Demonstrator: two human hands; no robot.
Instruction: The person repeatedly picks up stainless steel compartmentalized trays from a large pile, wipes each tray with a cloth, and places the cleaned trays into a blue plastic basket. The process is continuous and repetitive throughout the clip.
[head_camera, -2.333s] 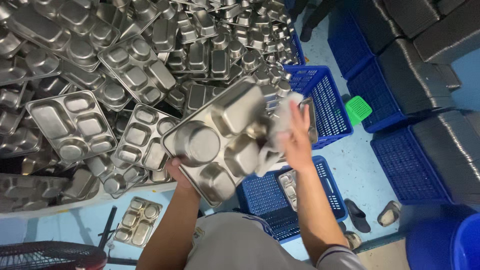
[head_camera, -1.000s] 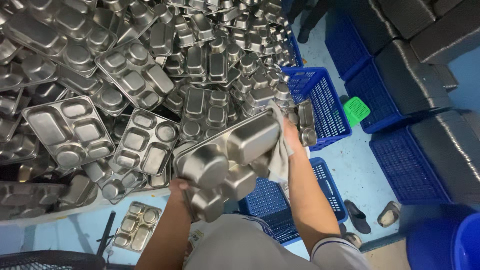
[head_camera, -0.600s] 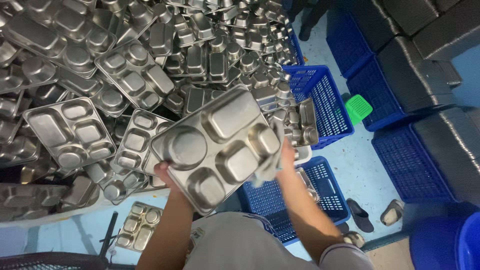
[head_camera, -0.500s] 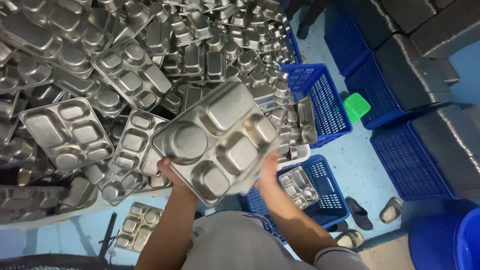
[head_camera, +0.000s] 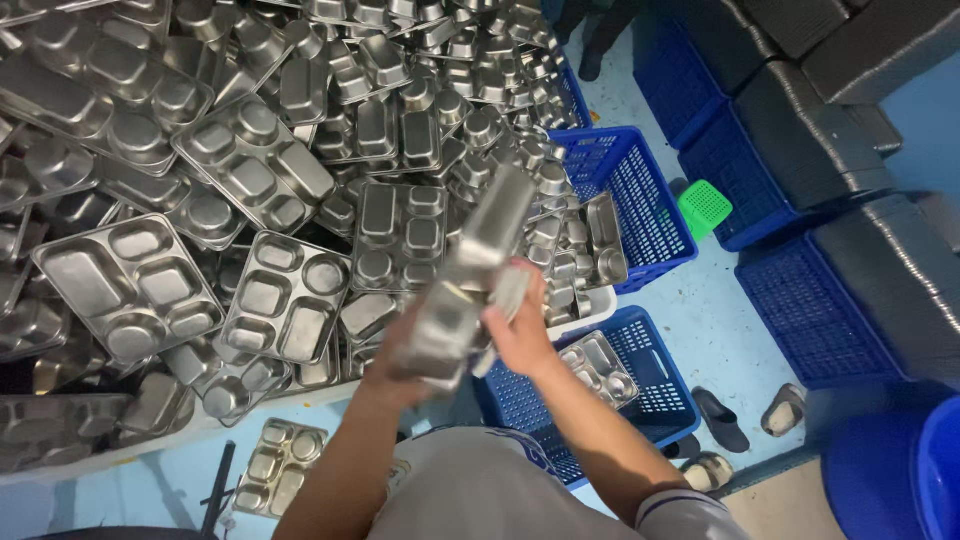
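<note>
The left hand grips a steel tray turned edge-on, blurred. The right hand is closed on the tray and a cloth, above a blue crate beside the tray pile.

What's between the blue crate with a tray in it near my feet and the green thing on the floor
In the head view, bare light-blue floor separates the blue crate from the green basket; another blue crate borders that gap.

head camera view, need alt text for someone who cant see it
Seen from above, a person's left hand and right hand hold a steel compartment tray edge-on over a big heap of trays. Blue crates stand on the pale floor.
</note>
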